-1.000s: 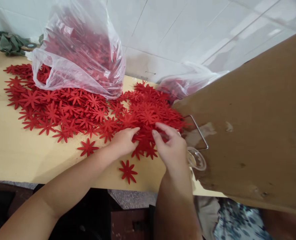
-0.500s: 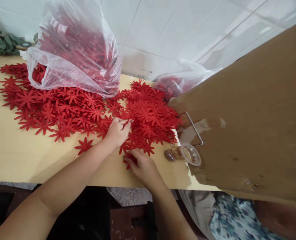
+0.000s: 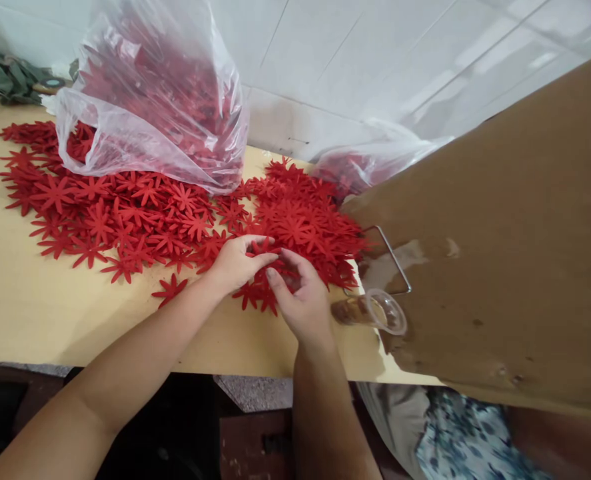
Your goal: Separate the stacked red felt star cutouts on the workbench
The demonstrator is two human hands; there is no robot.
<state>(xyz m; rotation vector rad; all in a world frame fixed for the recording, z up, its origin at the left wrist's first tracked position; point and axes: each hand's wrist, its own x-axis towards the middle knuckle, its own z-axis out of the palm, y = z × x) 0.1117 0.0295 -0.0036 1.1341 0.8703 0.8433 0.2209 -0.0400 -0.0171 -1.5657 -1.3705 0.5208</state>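
Left hand (image 3: pixel 238 264): grip pinching red flower cutout (image 3: pixel 261 247). Right hand (image 3: pixel 305 297), at its four o'clock: grip curled, contents unclear.

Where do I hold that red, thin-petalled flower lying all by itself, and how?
I'd pinch an outer petal of the lone red flower, coming from its left, since your left forearm crowds its right. It looks flat on the pale yellow table, so a fingertip could probably slide under a petal.
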